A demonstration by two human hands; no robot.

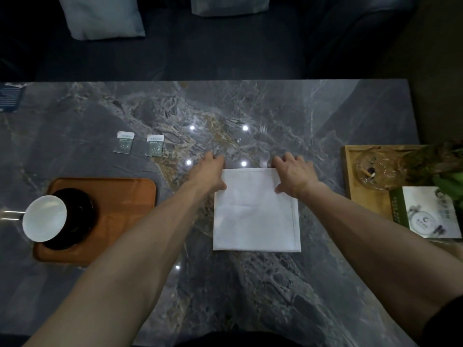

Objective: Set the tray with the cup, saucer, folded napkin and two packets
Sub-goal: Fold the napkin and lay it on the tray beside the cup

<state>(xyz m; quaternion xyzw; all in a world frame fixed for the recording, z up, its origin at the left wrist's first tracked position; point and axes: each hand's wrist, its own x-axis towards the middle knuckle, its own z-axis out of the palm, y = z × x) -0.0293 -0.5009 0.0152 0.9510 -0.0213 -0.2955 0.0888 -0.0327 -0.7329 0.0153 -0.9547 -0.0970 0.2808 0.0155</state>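
A white napkin [255, 214] lies flat as a square on the marble table, in front of me. My left hand [209, 172] pinches its far left corner and my right hand [293, 174] pinches its far right corner. To the left, an orange tray [125, 196] holds a dark saucer [80, 216] with a white cup [45, 217] on it. Two small green-and-white packets [124, 142] [154, 145] lie side by side on the table beyond the tray.
A wooden tray [350, 176] at the right edge carries a glass dish [375, 169], a printed box [426, 211] and green leaves [448, 181]. A dark blue card [10, 97] lies at the far left corner. Pale cushions [100, 16] sit on a sofa beyond the table.
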